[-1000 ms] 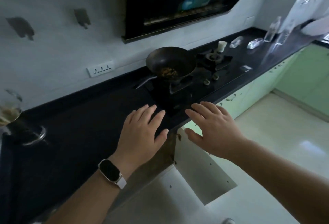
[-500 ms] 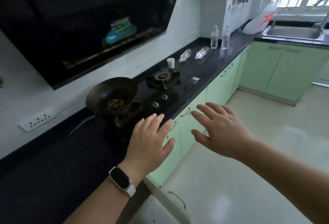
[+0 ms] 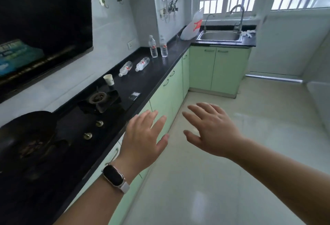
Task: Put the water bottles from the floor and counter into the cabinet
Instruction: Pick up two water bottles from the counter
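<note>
Left hand (image 3: 144, 139) and right hand (image 3: 212, 133) are hovering spread, holding nothing. Beyond the paper cup (image 3: 109, 79) on the tabletop (image 3: 151, 80), lying bottles (image 3: 142, 64) and standing bottles (image 3: 153, 49) are waiting: likely light, slick plastic, best wrapped mid-body.

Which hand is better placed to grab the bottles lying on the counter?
Left, probably: the left hand is open beside the counter that holds the lying bottles; the right hand, also open, is over the floor.

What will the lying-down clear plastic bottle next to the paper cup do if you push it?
The clear plastic water bottle lying on its side would probably roll: it is round, and the black countertop looks smooth. Its see-through plastic may dent if squeezed.
</note>
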